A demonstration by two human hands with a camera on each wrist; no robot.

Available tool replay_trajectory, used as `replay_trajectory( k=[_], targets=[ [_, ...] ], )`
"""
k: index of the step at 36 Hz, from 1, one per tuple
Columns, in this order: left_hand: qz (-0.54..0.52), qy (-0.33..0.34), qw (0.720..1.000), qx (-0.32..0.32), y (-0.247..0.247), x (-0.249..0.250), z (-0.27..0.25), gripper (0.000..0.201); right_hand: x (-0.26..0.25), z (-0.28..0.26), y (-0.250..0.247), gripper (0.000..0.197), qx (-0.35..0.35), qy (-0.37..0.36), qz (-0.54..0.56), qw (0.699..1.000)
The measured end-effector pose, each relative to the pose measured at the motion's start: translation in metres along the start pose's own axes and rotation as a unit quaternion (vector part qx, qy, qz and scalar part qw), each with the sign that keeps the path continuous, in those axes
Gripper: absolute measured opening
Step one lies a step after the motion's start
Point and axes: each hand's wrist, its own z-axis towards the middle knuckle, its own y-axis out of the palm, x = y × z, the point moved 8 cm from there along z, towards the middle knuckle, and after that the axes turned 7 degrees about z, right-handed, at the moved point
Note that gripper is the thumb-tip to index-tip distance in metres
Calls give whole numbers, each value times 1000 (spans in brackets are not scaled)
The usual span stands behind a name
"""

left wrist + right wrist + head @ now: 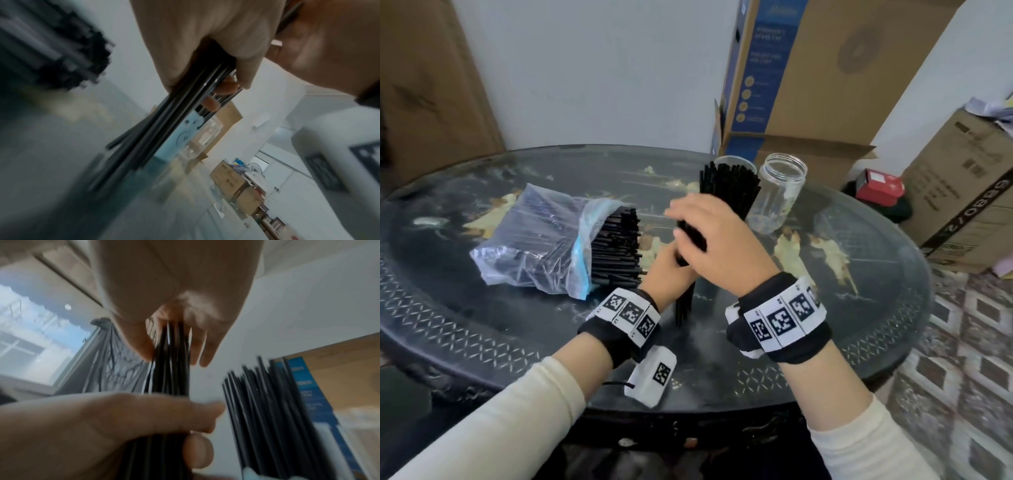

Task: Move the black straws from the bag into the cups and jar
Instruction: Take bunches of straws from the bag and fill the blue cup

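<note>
A clear plastic bag (534,240) lies on its side at the table's left, with black straws (619,246) sticking out of its mouth. My left hand (671,274) grips a bundle of straws (685,308) that stands upright, lower ends on the table. My right hand (709,233) closes over the bundle's top, fingers round the straws (170,369). Behind the hands a clear cup (729,185) is packed with straws. Another cup's rim (732,160) shows behind it. An empty clear jar (780,192) stands to the right.
The dark oval glass-topped table (482,342) carries everything. Cardboard boxes (808,85) stand behind it, and another box (969,192) sits on the floor at right. A small red box (880,185) lies past the table's far right edge.
</note>
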Motion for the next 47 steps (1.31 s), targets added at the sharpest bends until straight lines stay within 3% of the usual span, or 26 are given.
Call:
replay_trajectory(
  k=[3, 8, 13, 17, 20, 23, 25, 31, 35, 39, 42, 47],
  targets=[
    [29, -68, 997, -18, 10, -21, -3, 28, 9, -11, 15, 36, -26, 11, -3, 1000],
    [12, -124, 991, -51, 18, -38, -6, 17, 14, -11, 7, 34, -17, 31, 14, 999],
    [60, -75, 995, -37, 12, -22, -2, 29, 9, -4, -2, 25, 9, 6, -1, 1000],
    [3, -47, 999, -19, 6, -11, -1, 22, 2, 1, -13, 12, 62, -10, -18, 998],
    [18, -39, 999, -24, 7, -15, 1, 23, 2, 1, -9, 23, 56, -8, -7, 998],
    [52, -71, 995, -50, 12, -28, 2, 16, 8, -2, 2, 25, 16, 14, 19, 1000],
    [67, -87, 992, -63, 13, -36, 4, 26, 10, -4, 4, 20, 9, 19, 22, 1000],
    [84, -102, 984, -122, 20, -52, 2, 30, 7, -4, 6, 16, 13, 8, 24, 1000],
    [98, -121, 980, -123, 21, -47, -8, 17, 8, -3, 3, 37, 0, 19, 40, 999],
    [96, -91, 982, -135, 24, -33, -14, 26, 8, -2, -14, 53, 48, 32, 78, 995],
    [81, -58, 989, -113, 18, -21, -11, 23, 11, -2, -26, 43, 93, 27, 92, 991],
    [49, -27, 995, -88, 6, -7, -4, 10, 14, 1, -28, 20, 105, 17, 90, 990]
  ],
)
